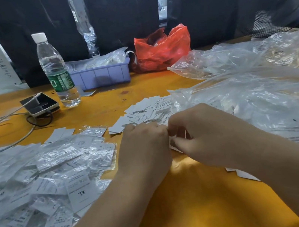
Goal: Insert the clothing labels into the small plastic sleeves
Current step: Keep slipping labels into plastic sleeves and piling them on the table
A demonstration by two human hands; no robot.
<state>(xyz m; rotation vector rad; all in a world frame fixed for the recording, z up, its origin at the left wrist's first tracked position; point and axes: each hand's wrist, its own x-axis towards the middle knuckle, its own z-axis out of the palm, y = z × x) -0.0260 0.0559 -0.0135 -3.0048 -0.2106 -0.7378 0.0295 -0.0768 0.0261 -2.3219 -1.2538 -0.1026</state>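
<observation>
Landmark: the loose label pile (144, 112) in the middle of the orange surface (189, 205).

Nearest, just on the near side of that pile, the two hands meet. Left hand (146, 147) is knuckles up, fingers curled under, fingertips at the seam between the hands. Right hand (204, 136) is curled too, thumb and fingers pinching a small white piece (175, 144). It looks like a label going into a sleeve, but most of it is hidden; I cannot tell label from sleeve, nor whether the left hand really grips it.

Judged step: feeding one label into a sleeve mouth. To do it well, hold the sleeve mouth open with one hand and lead with the label's short edge. Keep the label flat so its corners don't snag the film, then push until it is fully seated. Take one label at a time.

Orientation: the visible edge slants from the hands' junction toward the near right. The long axis seems to run roughly left-right between the hands, but that is a guess, as it is too covered.

Left of the pile lies a heap of filled sleeves (43, 180), one reading XL. Right of the pile is a big clear bag (252, 108). Beyond the pile are a water bottle (55, 69), a lilac tray (100, 74) and a red bag (161, 49).
</observation>
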